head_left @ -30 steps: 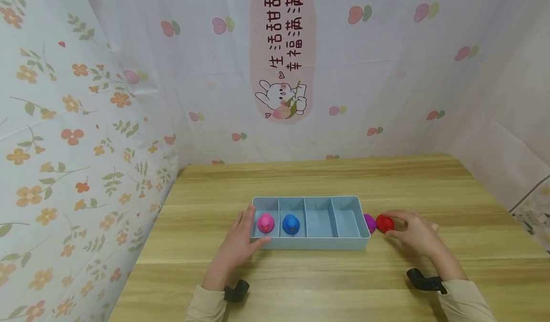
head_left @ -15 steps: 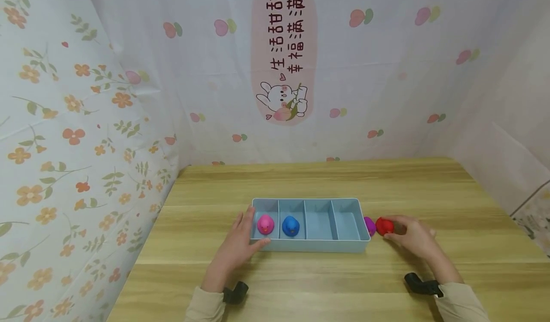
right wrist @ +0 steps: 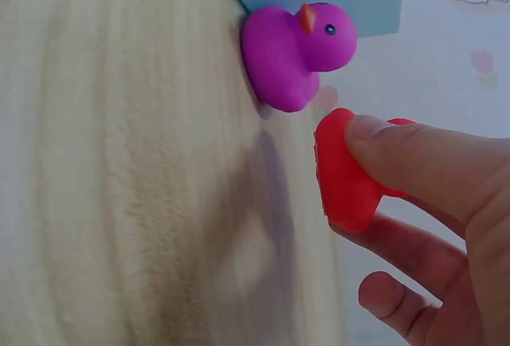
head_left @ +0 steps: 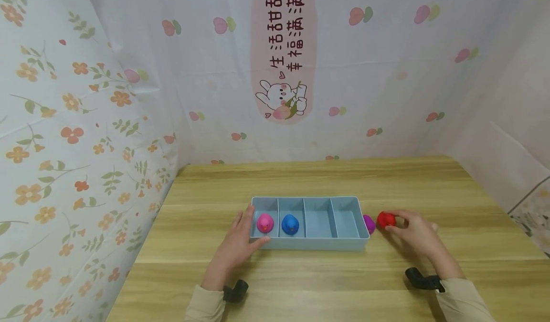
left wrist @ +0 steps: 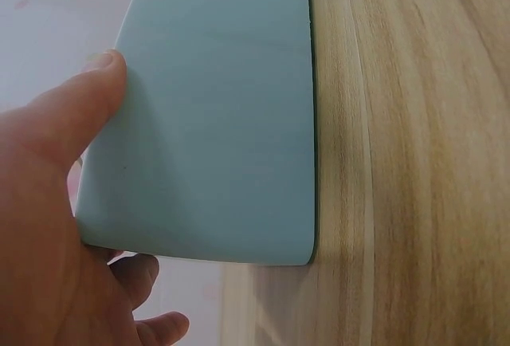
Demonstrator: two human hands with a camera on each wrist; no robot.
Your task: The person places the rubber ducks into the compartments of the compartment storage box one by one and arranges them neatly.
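Note:
A pale blue tray (head_left: 313, 244) with a row of compartments lies on the wooden table. In its leftmost compartment sits a pink rubber duck (head_left: 265, 223); the one beside it holds a blue rubber duck (head_left: 290, 224). My left hand (head_left: 236, 243) grips the tray's front left corner, thumb (left wrist: 100, 83) at the front rim and fingers along the left end. Between thumb and fingers, my right hand (head_left: 416, 231) pinches a red rubber duck (right wrist: 351, 174), raised off the tabletop. A purple rubber duck (right wrist: 279, 51) stands against the tray's right end, left of the red one.
The wooden table (head_left: 301, 279) reaches back to a white printed cloth (head_left: 386, 83). A floral cloth (head_left: 77, 169) hangs along the left side. Each wrist wears a black mount (head_left: 423, 280).
My right hand has lifted the red duck from the table, a little up and away from the purple duck. The left hand and tray stay in place.

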